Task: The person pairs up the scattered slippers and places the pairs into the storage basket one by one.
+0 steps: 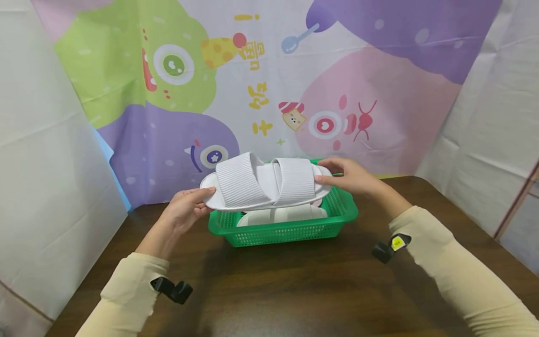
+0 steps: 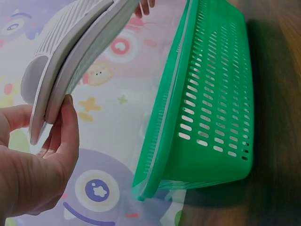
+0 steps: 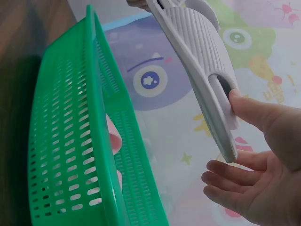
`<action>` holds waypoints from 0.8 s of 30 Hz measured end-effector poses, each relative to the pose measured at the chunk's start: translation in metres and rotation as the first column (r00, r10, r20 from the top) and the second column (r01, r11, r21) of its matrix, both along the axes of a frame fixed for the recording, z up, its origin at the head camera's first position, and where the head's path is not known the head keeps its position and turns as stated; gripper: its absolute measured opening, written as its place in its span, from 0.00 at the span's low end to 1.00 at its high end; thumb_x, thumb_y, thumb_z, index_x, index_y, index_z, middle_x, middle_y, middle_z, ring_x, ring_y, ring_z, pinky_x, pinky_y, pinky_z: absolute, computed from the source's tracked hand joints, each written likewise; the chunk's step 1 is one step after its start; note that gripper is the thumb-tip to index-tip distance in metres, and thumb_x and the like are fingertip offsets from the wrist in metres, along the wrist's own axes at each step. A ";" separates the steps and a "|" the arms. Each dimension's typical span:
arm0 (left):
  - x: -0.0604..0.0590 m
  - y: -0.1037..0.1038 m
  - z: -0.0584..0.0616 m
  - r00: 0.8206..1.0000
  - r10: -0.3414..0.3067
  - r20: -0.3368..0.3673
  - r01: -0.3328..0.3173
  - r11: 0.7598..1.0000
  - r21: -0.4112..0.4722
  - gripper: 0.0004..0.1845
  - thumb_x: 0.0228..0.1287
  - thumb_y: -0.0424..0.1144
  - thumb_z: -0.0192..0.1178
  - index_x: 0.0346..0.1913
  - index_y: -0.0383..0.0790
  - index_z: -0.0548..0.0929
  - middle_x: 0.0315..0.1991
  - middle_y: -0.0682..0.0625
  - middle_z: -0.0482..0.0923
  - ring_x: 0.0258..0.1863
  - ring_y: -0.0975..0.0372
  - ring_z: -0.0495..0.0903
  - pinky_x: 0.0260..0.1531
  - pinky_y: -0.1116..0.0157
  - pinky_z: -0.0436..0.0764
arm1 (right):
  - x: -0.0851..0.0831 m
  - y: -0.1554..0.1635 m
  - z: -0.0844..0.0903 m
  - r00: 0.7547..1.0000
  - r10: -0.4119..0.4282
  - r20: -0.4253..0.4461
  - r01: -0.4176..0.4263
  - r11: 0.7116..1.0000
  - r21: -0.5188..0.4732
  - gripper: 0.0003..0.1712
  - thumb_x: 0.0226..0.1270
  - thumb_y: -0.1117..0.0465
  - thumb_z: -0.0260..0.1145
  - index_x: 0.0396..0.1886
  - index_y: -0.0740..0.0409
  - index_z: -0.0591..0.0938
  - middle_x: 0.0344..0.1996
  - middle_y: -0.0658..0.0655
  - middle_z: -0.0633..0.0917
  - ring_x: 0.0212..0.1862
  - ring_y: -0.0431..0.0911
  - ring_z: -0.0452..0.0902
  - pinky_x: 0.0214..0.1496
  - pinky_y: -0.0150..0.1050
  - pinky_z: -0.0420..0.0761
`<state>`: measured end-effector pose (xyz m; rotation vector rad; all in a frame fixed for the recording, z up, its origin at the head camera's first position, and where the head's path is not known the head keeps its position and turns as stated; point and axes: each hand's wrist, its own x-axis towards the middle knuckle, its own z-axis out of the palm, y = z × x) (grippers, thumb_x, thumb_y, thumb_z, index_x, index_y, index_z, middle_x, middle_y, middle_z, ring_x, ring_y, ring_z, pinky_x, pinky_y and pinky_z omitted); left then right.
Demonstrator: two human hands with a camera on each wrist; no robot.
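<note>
A pair of white slippers (image 1: pixel 242 185) with ribbed straps is held level above a green basket (image 1: pixel 283 232), one sole pressed against the other. My left hand (image 1: pixel 185 210) pinches their left end, thumb on top and fingers underneath; the two stacked soles (image 2: pixel 70 70) show in the left wrist view. At the opposite end my right hand (image 1: pixel 349 177) grips them, its thumb by the strap opening and the index finger behind the tip. The other fingers of the right hand (image 3: pixel 263 174) stand apart from the sole.
Inside the basket lies another pair of pale slippers (image 1: pixel 286 214), partly hidden by the held pair. Something pink (image 3: pixel 114 135) shows in it too. The basket stands on a dark brown table (image 1: pixel 286 290), before a cartoon-printed cloth backdrop (image 1: pixel 269 84).
</note>
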<state>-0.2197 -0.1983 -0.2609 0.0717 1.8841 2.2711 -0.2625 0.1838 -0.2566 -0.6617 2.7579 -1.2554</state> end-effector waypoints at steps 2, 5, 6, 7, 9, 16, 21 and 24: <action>-0.001 0.000 0.000 1.000 -0.002 -0.004 0.002 1.000 -0.007 0.04 0.68 0.30 0.53 0.35 0.37 0.77 0.28 0.55 0.83 0.31 0.68 0.83 0.35 0.72 0.84 | 0.000 0.000 0.001 1.000 -0.014 0.023 0.014 1.000 -0.005 0.35 0.66 0.48 0.64 0.67 0.60 0.68 0.62 0.63 0.75 0.64 0.57 0.71 0.65 0.54 0.73; -0.001 0.000 0.000 1.000 -0.003 -0.009 0.003 1.000 -0.011 0.02 0.68 0.31 0.53 0.38 0.35 0.75 0.29 0.55 0.83 0.32 0.68 0.83 0.36 0.72 0.83 | 0.000 0.000 0.003 0.997 -0.043 0.071 0.043 0.999 -0.003 0.37 0.65 0.46 0.64 0.68 0.60 0.67 0.63 0.64 0.75 0.64 0.57 0.70 0.66 0.54 0.72; -0.001 0.000 0.000 1.000 -0.004 -0.012 0.004 1.000 -0.012 0.02 0.68 0.31 0.53 0.39 0.35 0.75 0.29 0.55 0.83 0.32 0.68 0.83 0.37 0.72 0.84 | -0.001 -0.001 0.003 0.995 -0.054 0.089 0.054 0.999 0.000 0.38 0.65 0.45 0.63 0.69 0.60 0.66 0.63 0.64 0.74 0.63 0.57 0.70 0.66 0.54 0.72; -0.002 -0.001 0.000 1.000 -0.004 -0.014 0.004 1.000 -0.009 0.02 0.68 0.30 0.53 0.40 0.34 0.74 0.29 0.55 0.83 0.32 0.68 0.83 0.37 0.72 0.84 | -0.001 -0.002 0.004 0.992 -0.061 0.113 0.062 0.998 -0.005 0.38 0.65 0.45 0.63 0.69 0.60 0.66 0.63 0.64 0.74 0.62 0.57 0.71 0.66 0.54 0.73; -0.002 -0.001 0.000 1.000 -0.004 -0.019 0.004 1.000 -0.001 0.03 0.68 0.30 0.53 0.41 0.33 0.73 0.29 0.55 0.83 0.32 0.68 0.83 0.37 0.72 0.84 | -0.003 -0.004 0.005 0.983 -0.069 0.172 0.076 0.997 -0.029 0.38 0.65 0.45 0.63 0.68 0.62 0.66 0.61 0.64 0.76 0.59 0.55 0.74 0.65 0.52 0.74; -0.004 -0.002 -0.003 1.000 -0.010 -0.023 0.011 1.000 0.004 0.02 0.68 0.29 0.51 0.39 0.34 0.73 0.29 0.55 0.82 0.32 0.68 0.83 0.36 0.72 0.84 | -0.007 -0.013 0.002 0.922 -0.020 0.387 0.122 0.963 -0.241 0.30 0.68 0.55 0.62 0.60 0.73 0.71 0.36 0.50 0.83 0.37 0.37 0.81 0.48 0.31 0.83; -0.006 -0.001 -0.005 1.000 -0.003 0.011 0.003 1.000 -0.007 0.06 0.69 0.32 0.52 0.45 0.34 0.72 0.29 0.56 0.83 0.33 0.69 0.83 0.37 0.73 0.83 | -0.010 -0.016 0.001 0.878 0.001 0.478 0.196 0.911 -0.363 0.26 0.70 0.59 0.60 0.58 0.76 0.70 0.26 0.44 0.83 0.30 0.34 0.81 0.39 0.27 0.84; -0.008 -0.001 -0.006 0.999 -0.003 0.033 0.004 1.000 -0.014 0.11 0.69 0.34 0.53 0.50 0.32 0.70 0.30 0.56 0.83 0.34 0.69 0.83 0.38 0.73 0.83 | -0.011 -0.017 0.001 0.862 0.003 0.507 0.225 0.894 -0.388 0.27 0.70 0.60 0.59 0.61 0.75 0.68 0.26 0.44 0.83 0.30 0.35 0.82 0.40 0.28 0.84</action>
